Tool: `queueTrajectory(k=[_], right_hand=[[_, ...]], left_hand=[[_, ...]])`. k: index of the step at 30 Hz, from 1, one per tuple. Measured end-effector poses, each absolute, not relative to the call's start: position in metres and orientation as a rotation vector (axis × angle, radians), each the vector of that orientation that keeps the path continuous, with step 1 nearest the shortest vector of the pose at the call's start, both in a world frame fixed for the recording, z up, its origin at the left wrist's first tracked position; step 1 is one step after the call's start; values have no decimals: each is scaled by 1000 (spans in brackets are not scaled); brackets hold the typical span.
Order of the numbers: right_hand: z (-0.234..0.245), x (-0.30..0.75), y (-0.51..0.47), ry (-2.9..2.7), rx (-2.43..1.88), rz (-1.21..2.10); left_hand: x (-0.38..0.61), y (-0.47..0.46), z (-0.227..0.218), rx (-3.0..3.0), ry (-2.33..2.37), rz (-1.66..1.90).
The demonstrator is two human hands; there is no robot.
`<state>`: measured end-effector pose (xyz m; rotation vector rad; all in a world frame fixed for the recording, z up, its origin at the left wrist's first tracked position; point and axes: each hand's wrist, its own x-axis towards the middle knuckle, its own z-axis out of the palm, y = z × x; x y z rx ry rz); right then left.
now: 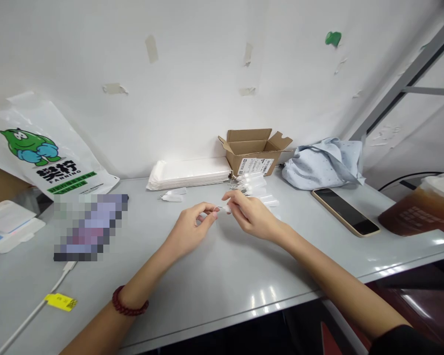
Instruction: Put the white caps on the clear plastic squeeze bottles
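Note:
My left hand (pixel 192 228) is closed in a pinch, thumb against index finger, at the thin dark tip of a small white piece. My right hand (pixel 253 217) curls its fingers around that small white piece (pixel 227 209), which looks like the cap end of a needle-tip bottle; its body is hidden. Both hands are held above the grey table, close together. Just behind the right hand lies a pile of small clear needle-tip bottles (pixel 253 183) with white caps. Two more such bottles (pixel 174 195) lie to the left.
Against the wall stand a stack of white packets (pixel 192 170) and an open cardboard box (pixel 255 155). A pale blue cloth bag (pixel 321 162), a phone (pixel 344 212) and a large drink cup (pixel 422 207) are on the right. Leftward are a pixelated device (pixel 91 227), its cable (pixel 33 310) and a printed bag (pixel 44 143).

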<state>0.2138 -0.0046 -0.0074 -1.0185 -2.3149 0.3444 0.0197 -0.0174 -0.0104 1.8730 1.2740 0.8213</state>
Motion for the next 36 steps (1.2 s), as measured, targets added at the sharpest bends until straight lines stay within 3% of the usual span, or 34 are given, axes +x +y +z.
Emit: queueTrajectory(k=[11, 23, 36], right_hand=[[-5, 218, -3, -2267, -1043, 368], [0, 213, -10, -2179, -947, 615], [2, 212, -13, -2172, -923, 655]], left_hand=[[15, -14, -12, 1789, 1334, 789], [13, -13, -12, 1393, 1081, 866], [15, -17, -9, 1179, 921, 817]])
